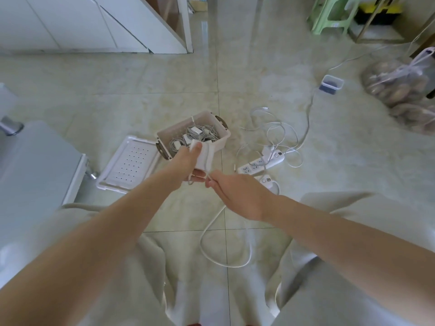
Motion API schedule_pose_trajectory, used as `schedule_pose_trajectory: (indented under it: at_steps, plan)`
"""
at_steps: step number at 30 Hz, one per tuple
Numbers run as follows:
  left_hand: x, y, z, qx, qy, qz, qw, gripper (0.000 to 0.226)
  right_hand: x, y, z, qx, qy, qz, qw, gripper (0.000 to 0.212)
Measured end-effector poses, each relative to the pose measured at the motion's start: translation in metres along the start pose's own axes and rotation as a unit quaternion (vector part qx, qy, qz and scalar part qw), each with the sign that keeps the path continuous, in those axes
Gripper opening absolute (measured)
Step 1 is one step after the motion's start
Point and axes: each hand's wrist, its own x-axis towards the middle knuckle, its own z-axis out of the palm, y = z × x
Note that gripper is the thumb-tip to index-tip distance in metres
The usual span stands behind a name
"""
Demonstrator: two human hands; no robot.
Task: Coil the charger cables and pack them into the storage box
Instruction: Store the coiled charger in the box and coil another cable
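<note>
Between the hands: a white charger is held up, and its cable leaves the near end and goes straight into the right hand's pinch.
Left hand: closed round the charger, with the thumb at the far end and the fingers under the near end.
Right hand: fingertips are pinched on the cable, just beside the charger's near end; the other fingers are loosely curled.
Why held so: the left hand seems to serve as a fixed anchor, so the right can feed the cord round in even turns.
Below the grip: the cable's slack hangs in one wide loop between the knees and is not yet coiled.
Beyond the grip: the box stands open, just past the charger. Grey coils and adapters already lie in it. It is probably kept that close so that a finished bundle drops in with a short reach.
Left of the grip: the lid lies flat against the box, out of the way.
Right of the grip: a strip and loose cables lie tangled on the floor, left for later.
</note>
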Motion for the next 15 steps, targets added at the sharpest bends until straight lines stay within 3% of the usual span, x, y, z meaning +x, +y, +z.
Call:
schedule_pose_trajectory:
  at_steps: [2,4,7,10,15]
  plan:
    - [-0.004,0.003,0.003,-0.118,-0.018,-0.028,0.992,0.043,-0.001,-0.002,0.006,0.000,-0.007,-0.021,1.000,0.028]
    - [-0.007,0.009,0.004,-0.257,-0.049,-0.054,0.964,0.039,-0.004,-0.003,0.013,-0.024,-0.040,-0.035,0.998,0.025]
    - [-0.008,0.016,0.002,-0.348,-0.089,-0.076,0.930,0.037,-0.007,0.002,0.023,-0.044,-0.096,-0.036,0.994,0.020]
    - [-0.006,0.020,-0.004,-0.311,-0.121,-0.070,0.940,0.033,-0.007,0.019,0.022,-0.027,-0.131,-0.013,0.991,0.016]
    - [-0.016,0.030,-0.015,-0.172,-0.199,-0.060,0.963,0.027,-0.003,0.056,0.011,-0.053,-0.118,0.016,0.991,0.010]
